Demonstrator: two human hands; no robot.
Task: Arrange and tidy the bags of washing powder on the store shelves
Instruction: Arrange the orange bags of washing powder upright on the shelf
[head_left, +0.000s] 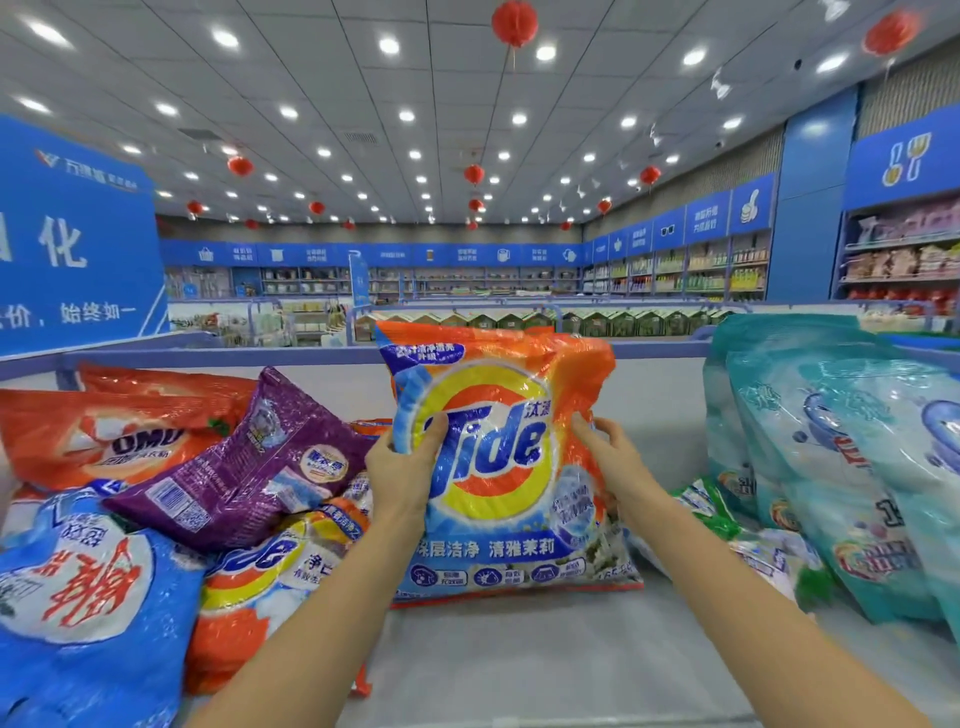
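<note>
Bag of Tide powder (496, 488), orange-blue glossy plastic, upright, gripped mid-sides by left hand (402, 467) and right hand (613, 457). Probably heavy, floppy, slick; support base.

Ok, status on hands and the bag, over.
Tide bag gripped by left hand and right hand. Upright on shelf. Close left, purple bag in heap; teal bags standing right.

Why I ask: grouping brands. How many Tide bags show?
2: upright Tide bag, gripped by left hand and right hand; flat Tide bag under the purple bag, left. More may be hidden.
</note>
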